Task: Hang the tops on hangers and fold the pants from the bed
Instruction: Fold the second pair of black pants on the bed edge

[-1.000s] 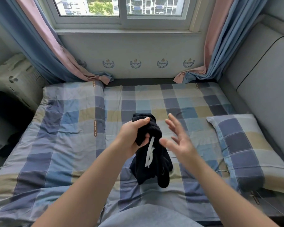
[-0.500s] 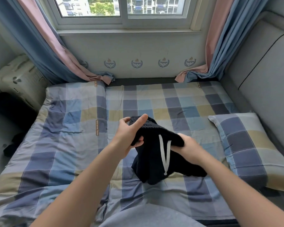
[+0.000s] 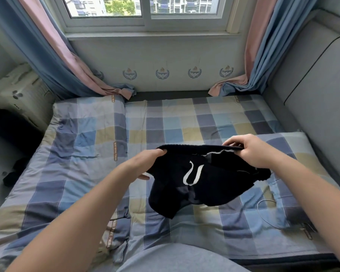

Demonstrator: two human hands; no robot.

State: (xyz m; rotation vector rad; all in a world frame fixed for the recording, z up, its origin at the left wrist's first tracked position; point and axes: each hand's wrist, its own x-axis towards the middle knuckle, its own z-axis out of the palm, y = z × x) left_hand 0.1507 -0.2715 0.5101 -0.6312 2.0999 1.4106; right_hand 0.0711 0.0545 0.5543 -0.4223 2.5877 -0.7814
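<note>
A pair of black shorts (image 3: 202, 185) with a white drawstring is stretched by the waistband above the checked bed (image 3: 165, 122). My left hand (image 3: 145, 163) grips the waistband's left end. My right hand (image 3: 249, 152) pinches its right end. The legs of the shorts hang crumpled and touch the bedcover below. No hangers or tops are in view.
A checked pillow (image 3: 294, 154) lies at the right by the grey padded headboard (image 3: 314, 95). A white cable (image 3: 267, 209) runs across the bed near it. Curtains (image 3: 71, 61) hang at both sides of the window. A white appliance (image 3: 22, 95) and dark items sit on the left.
My right hand took hold of the shorts and moved right, while my left kept its grip. The bunched shorts are now spread out along the waistband.
</note>
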